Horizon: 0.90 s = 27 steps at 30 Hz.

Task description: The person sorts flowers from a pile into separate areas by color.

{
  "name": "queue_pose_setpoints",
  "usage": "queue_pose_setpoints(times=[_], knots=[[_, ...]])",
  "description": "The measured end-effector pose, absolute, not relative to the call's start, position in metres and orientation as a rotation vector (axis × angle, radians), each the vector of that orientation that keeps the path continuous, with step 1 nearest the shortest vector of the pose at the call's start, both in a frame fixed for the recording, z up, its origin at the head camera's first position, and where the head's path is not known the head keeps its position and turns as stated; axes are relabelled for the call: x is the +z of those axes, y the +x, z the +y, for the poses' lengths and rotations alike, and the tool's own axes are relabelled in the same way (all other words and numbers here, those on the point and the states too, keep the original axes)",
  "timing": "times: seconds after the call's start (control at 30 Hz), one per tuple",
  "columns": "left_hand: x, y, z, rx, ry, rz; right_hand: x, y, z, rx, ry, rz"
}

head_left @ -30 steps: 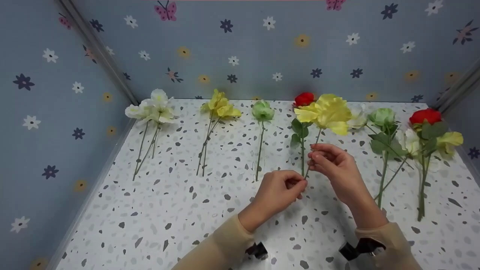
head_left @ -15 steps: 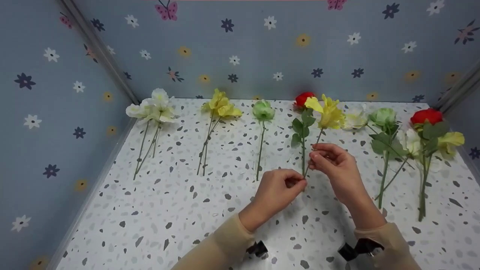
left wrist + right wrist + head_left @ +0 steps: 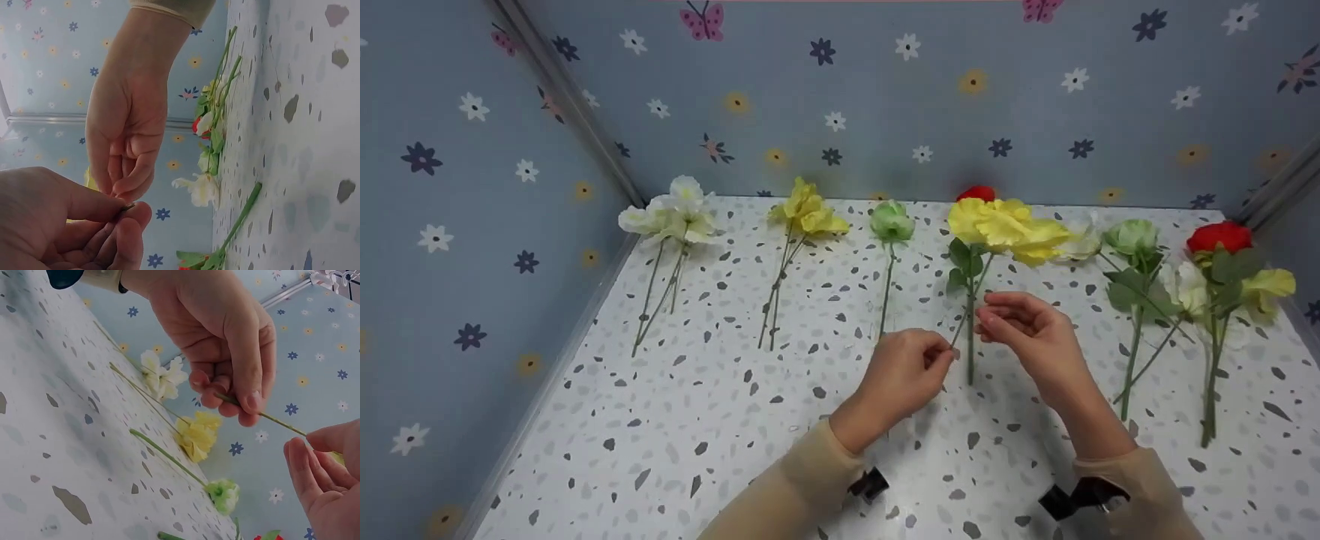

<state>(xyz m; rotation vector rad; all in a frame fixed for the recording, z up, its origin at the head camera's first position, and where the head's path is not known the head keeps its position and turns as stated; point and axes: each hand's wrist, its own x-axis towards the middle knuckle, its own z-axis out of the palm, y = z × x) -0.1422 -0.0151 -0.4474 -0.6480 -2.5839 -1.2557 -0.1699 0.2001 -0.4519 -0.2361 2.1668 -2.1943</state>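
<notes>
Dim, cool light seems to come from above in the head view, leaving a pale sheen on the near part of the table [image 3: 919,499] and soft shadows around the right hand [image 3: 1031,337], while the 2 wrist views look greyer and slightly soft.

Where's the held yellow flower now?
In the head view, right of centre: the yellow flower partly covers a red flower, its stem pinched by the left hand.
</notes>
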Motion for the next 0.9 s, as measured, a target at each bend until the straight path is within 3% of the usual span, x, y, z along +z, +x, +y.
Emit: queue_pose_setpoints(times=[0.4,0.53,0.77,0.9], knots=[[-0.436,-0.190,-0.105,-1.329,-0.163,-2.541,-0.441,-0.187,0.276,-2.070,-0.013,2.426],[-0.445,-0.204,-0.132,-1.247,-0.009,-2.480,-0.440,-0.188,0.315,-1.967,0.200,2.556],[-0.463,-0.219,-0.160,-1.141,0.185,-2.478,-0.451,-0.185,0.377,-1.364,0.728,2.897],[-0.471,-0.221,-0.180,-1.074,0.309,-2.532,-0.461,-0.183,0.398,-1.079,0.864,2.974]])
